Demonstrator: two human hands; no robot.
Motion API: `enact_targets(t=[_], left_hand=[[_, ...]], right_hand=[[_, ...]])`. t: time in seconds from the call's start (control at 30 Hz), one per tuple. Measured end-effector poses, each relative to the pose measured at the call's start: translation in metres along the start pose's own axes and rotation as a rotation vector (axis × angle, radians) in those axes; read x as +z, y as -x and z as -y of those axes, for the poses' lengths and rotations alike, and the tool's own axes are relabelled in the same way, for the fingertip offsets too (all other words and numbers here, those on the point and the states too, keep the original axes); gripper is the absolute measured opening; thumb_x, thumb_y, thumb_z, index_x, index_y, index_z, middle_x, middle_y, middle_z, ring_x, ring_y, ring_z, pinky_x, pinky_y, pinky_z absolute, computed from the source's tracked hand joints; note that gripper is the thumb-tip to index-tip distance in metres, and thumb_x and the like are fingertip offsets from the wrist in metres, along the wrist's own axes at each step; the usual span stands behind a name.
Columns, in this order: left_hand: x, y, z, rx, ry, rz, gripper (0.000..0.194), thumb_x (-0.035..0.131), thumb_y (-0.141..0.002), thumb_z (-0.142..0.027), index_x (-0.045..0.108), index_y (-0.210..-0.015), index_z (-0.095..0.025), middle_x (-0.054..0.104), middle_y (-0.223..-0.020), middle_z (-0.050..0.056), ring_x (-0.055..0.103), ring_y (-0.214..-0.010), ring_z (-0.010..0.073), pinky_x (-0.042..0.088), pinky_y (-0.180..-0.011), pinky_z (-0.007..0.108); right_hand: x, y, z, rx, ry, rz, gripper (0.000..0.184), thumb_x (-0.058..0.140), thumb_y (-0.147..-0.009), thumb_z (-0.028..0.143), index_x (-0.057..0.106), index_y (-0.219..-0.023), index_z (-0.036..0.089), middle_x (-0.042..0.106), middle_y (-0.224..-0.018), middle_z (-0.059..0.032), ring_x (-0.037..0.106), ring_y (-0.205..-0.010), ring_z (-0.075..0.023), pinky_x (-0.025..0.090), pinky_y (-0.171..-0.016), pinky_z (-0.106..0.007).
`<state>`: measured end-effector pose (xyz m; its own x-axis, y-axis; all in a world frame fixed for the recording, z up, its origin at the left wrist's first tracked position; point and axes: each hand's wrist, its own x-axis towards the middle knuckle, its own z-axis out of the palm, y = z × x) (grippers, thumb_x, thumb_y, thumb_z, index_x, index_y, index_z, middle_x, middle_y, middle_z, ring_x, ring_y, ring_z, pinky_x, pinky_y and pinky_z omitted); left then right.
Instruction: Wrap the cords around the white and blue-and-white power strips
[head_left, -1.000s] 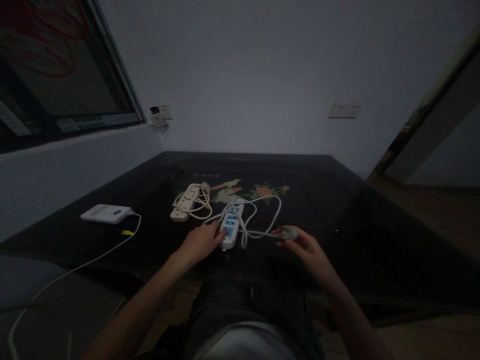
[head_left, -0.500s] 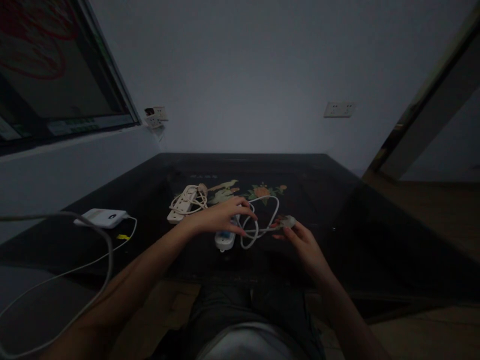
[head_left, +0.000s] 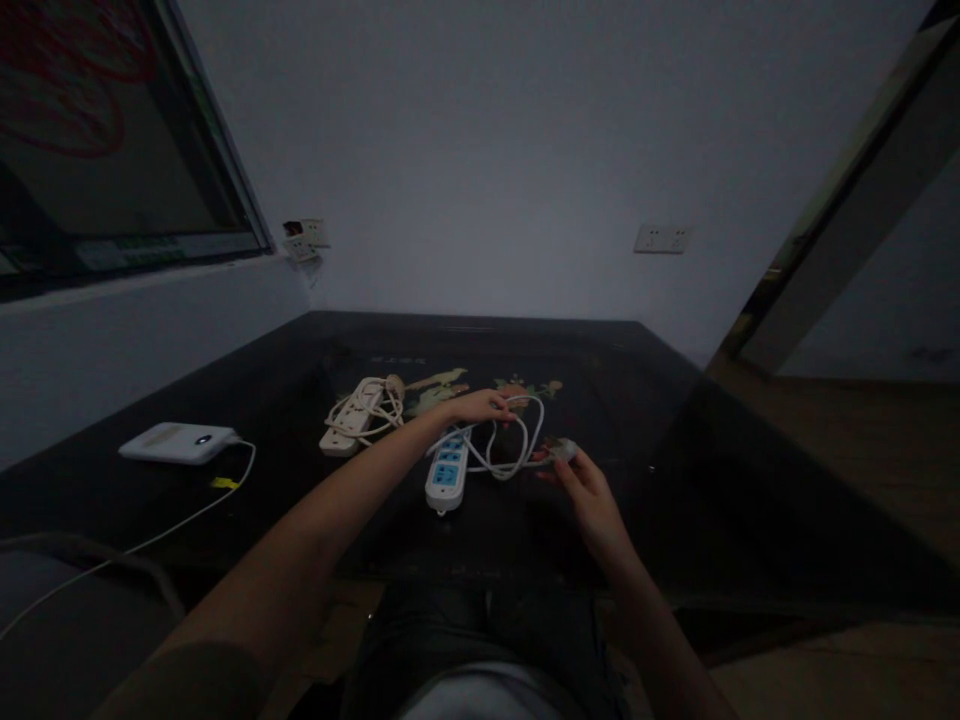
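The cord work looks partway along: the white cord lies in loose, open loops, neither straight nor bundled, beside the blue-socketed power strip, which rests nearer the bench's front edge than its back. The right hand has its fingers clamped on the plug. The left hand's fingers meet the farther loops; whether they pinch, I cannot tell.
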<state>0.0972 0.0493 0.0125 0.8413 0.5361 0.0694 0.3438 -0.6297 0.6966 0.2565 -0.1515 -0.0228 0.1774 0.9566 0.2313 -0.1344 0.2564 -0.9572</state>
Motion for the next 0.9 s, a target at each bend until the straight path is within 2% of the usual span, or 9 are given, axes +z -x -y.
enact_targets(t=[0.1,0.2,0.33,0.57,0.63,0.7,0.8,0.9], left_hand=[[0.005,-0.001,0.007,-0.016,0.001,-0.088,0.026,0.063,-0.078,-0.036,0.069,-0.066,-0.013,0.068,-0.08,0.005,0.06,-0.082,0.018,0.042,-0.072,0.025],[0.007,-0.001,0.004,-0.021,0.007,-0.209,0.024,0.063,-0.077,-0.034,0.067,-0.065,-0.013,0.065,-0.071,0.003,0.057,-0.073,0.0154,0.04,-0.067,0.024],[0.005,0.004,-0.006,-0.006,0.038,-0.359,0.023,0.059,-0.079,-0.034,0.066,-0.071,-0.013,0.062,-0.07,0.001,0.053,-0.067,0.0128,0.038,-0.063,0.023],[-0.003,0.026,-0.026,0.064,0.15,-0.516,0.025,0.054,-0.083,-0.037,0.062,-0.087,-0.013,0.06,-0.077,0.001,0.051,-0.063,0.0105,0.037,-0.057,0.021],[-0.002,0.03,-0.029,0.108,0.228,-0.567,0.022,0.058,-0.081,-0.034,0.059,-0.091,-0.015,0.059,-0.076,0.0,0.052,-0.063,0.0098,0.037,-0.056,0.02],[0.0,0.031,-0.031,0.121,0.339,-0.595,0.026,0.062,-0.078,-0.032,0.052,-0.097,-0.017,0.057,-0.072,-0.003,0.05,-0.058,0.008,0.035,-0.053,0.018],[0.004,0.032,-0.032,0.086,0.491,-0.578,0.037,0.064,-0.077,-0.033,0.042,-0.103,-0.02,0.057,-0.07,-0.006,0.045,-0.049,0.0052,0.03,-0.047,0.016],[0.006,0.032,-0.032,0.089,0.52,-0.561,0.038,0.065,-0.076,-0.035,0.043,-0.103,-0.019,0.057,-0.069,-0.005,0.043,-0.046,0.0046,0.028,-0.044,0.016]], right_hand=[[-0.001,-0.002,0.004,-0.017,0.048,0.018,0.035,0.067,-0.075,0.052,0.064,-0.094,0.022,0.069,-0.096,-0.0063,0.064,-0.095,-0.0256,0.053,-0.079,-0.037],[0.003,-0.006,0.012,-0.061,0.127,0.055,0.031,0.067,-0.075,0.048,0.065,-0.092,0.021,0.069,-0.095,-0.0059,0.064,-0.093,-0.0244,0.052,-0.079,-0.035],[0.015,-0.018,0.022,-0.103,0.228,0.077,0.027,0.07,-0.072,0.037,0.065,-0.092,0.019,0.07,-0.092,-0.0054,0.065,-0.087,-0.0225,0.052,-0.077,-0.033],[0.032,-0.041,0.024,-0.152,0.351,0.083,0.025,0.067,-0.07,0.027,0.063,-0.093,0.019,0.07,-0.082,-0.0048,0.066,-0.076,-0.0199,0.052,-0.065,-0.029],[0.035,-0.046,0.022,-0.161,0.385,0.052,0.03,0.07,-0.068,0.028,0.057,-0.094,0.02,0.068,-0.072,-0.0008,0.065,-0.065,-0.0176,0.05,-0.059,-0.027],[0.037,-0.051,0.019,-0.173,0.392,-0.036,0.041,0.074,-0.064,0.03,0.048,-0.095,0.022,0.064,-0.064,0.0036,0.062,-0.056,-0.0154,0.046,-0.052,-0.024],[0.039,-0.058,0.012,-0.16,0.278,-0.156,0.056,0.076,-0.06,0.032,0.038,-0.1,0.024,0.06,-0.059,0.0076,0.058,-0.049,-0.0139,0.043,-0.046,-0.022],[0.038,-0.06,0.008,-0.123,0.173,-0.197,0.061,0.078,-0.056,0.032,0.034,-0.099,0.025,0.058,-0.056,0.0093,0.056,-0.045,-0.0137,0.042,-0.044,-0.022]])
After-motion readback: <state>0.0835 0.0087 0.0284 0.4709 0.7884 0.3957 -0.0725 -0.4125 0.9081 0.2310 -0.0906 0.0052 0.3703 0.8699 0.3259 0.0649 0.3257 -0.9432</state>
